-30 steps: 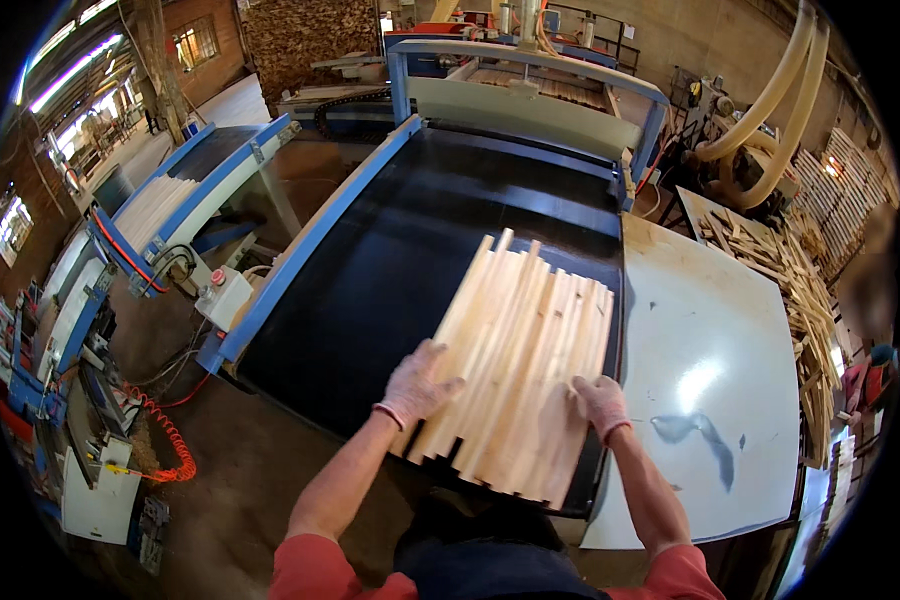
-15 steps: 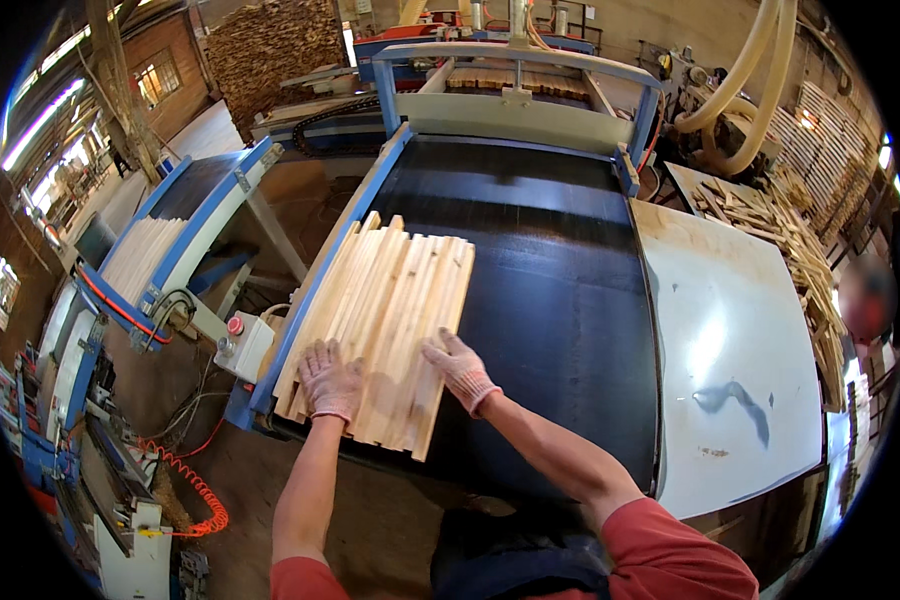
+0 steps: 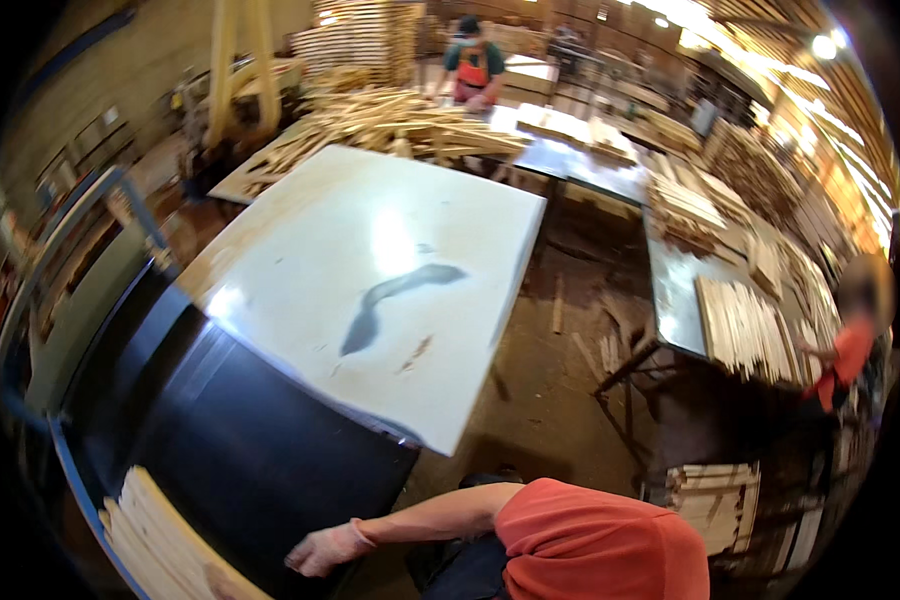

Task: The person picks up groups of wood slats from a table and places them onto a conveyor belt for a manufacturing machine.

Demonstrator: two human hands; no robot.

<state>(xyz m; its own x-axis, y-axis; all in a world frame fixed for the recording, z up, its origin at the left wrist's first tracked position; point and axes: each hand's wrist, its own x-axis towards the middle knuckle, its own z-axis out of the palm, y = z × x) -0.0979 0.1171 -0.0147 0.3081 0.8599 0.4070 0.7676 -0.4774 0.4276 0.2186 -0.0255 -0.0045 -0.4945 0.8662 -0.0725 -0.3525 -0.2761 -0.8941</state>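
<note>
My right hand (image 3: 327, 550), in a pale work glove, hangs over the black conveyor belt (image 3: 240, 420) near its front end. Its fingers are loosely bent and slightly blurred, and I see nothing in them. To its left lies a row of light wooden strips (image 3: 165, 535), side by side along the belt's blue side rail (image 3: 85, 490). A gap of dark belt separates this hand from the strips. The lower edge of the picture cuts off the near part of the row. My left hand is out of the picture.
Beside the belt stands a broad, pale metal-topped table (image 3: 370, 270) with a dark smear. Loose wood offcuts (image 3: 390, 120) heap behind it. One person (image 3: 475, 65) stands at the back; another (image 3: 850, 350) is at a right-hand table (image 3: 680, 300) with wooden strips. More strips (image 3: 715, 500) lie stacked low right.
My view has swung to the right. My right hand has come off the wooden strips, and my left hand, earlier resting on them, has left the picture.
</note>
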